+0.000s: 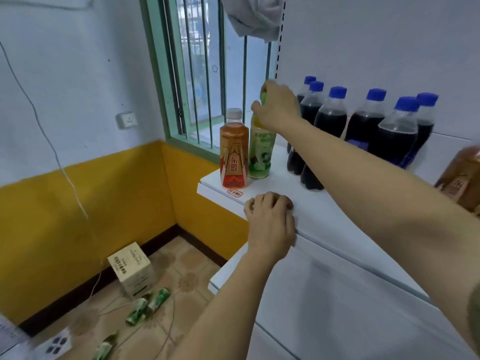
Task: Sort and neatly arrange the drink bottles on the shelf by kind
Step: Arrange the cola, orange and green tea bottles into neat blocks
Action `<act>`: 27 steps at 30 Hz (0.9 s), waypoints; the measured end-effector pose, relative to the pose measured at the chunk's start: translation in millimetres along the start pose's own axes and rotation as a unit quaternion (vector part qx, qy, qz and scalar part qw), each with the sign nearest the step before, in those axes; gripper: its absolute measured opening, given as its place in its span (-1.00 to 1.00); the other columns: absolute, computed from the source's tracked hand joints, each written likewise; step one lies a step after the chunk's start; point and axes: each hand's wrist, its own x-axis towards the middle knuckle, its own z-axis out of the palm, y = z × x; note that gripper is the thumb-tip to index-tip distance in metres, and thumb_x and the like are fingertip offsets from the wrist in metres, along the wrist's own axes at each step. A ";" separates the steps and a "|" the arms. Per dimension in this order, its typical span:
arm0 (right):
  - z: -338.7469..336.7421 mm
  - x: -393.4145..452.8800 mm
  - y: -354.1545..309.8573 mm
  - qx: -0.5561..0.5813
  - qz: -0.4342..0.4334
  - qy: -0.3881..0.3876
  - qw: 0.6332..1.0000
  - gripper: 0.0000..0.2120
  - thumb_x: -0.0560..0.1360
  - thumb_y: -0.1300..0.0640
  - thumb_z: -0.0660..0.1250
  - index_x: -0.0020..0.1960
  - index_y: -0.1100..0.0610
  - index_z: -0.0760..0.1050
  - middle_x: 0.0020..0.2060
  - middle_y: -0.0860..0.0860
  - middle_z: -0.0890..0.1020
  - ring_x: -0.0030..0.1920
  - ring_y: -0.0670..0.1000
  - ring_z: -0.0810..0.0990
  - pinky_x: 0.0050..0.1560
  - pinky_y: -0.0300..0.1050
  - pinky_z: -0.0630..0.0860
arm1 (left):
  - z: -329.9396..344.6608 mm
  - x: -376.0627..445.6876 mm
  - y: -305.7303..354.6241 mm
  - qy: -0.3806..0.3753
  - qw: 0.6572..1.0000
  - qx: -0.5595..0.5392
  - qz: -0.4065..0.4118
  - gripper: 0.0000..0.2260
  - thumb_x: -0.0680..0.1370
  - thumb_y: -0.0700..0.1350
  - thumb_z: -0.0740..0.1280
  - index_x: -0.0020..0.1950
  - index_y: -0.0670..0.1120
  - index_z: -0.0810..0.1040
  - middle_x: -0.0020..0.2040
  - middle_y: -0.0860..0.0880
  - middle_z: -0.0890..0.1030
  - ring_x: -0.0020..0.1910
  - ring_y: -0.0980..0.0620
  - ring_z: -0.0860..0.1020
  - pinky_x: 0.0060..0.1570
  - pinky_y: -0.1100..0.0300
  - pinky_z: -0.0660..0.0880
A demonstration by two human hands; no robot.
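Note:
On the white shelf (280, 188), near its left end, an orange-labelled bottle (233, 152) with a white cap stands upright. Right beside it is a green-labelled bottle (261, 154); my right hand (279, 106) grips it round the neck and green cap. Behind and to the right, several dark cola bottles (361, 126) with blue caps stand in a loose group. My left hand (270, 219) rests on the shelf's front edge with its fingers curled over it. A brown tea bottle (462, 178) shows at the right edge of the view.
A barred window (202, 74) lies behind the shelf's left end, with a cloth (254, 16) hanging above. Below, on the tiled floor, are a cardboard box (132, 271), several green bottles (148, 305) lying down, and a loose cable. A lower white shelf (324, 294) sits under my arms.

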 end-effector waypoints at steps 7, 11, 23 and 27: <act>-35.4 -88.6 9.6 0.016 -0.033 0.090 0.995 -0.76 0.63 -0.04 0.31 0.18 0.10 0.44 -0.01 0.00 0.53 -0.06 -0.01 0.54 -0.05 -0.13 0.54 | 6.1 -2.7 -0.7 0.048 0.998 -0.037 -0.007 -0.70 0.54 -0.05 0.15 0.16 -0.03 0.58 0.14 -0.01 0.57 0.19 0.01 0.45 0.39 -0.02 0.26; -69.7 -154.6 26.5 0.094 0.000 0.188 0.978 -0.82 0.66 0.04 0.26 0.11 0.16 0.50 0.00 0.04 0.54 -0.07 -0.10 0.47 -0.09 -0.50 0.37 | 9.3 -11.8 11.1 0.151 0.958 -0.228 -0.089 -0.60 0.62 -0.03 0.15 0.46 -0.07 0.35 0.32 -0.03 0.45 0.26 0.02 0.44 0.31 -0.06 0.47; -177.6 -315.9 101.6 0.309 0.172 0.407 0.842 -0.87 0.50 0.02 0.33 -0.22 -0.12 0.50 -0.32 -0.19 0.54 -0.31 -0.15 0.48 -0.30 -0.18 0.47 | -22.8 -38.7 116.3 -0.069 0.826 -0.556 -0.061 -0.55 0.53 0.35 0.18 0.14 0.05 0.59 0.07 -0.15 0.69 0.02 -0.16 0.69 -0.16 -0.05 0.63; -219.2 -342.4 126.3 0.240 0.182 0.431 0.850 -0.87 0.48 -0.02 0.29 -0.24 -0.13 0.49 -0.34 -0.19 0.52 -0.29 -0.10 0.47 -0.31 -0.17 0.46 | -6.6 -56.7 162.0 -0.080 0.775 -0.627 0.009 -0.66 0.62 0.23 0.19 0.27 0.08 0.52 0.25 -0.21 0.56 0.18 -0.30 0.57 0.13 -0.42 0.51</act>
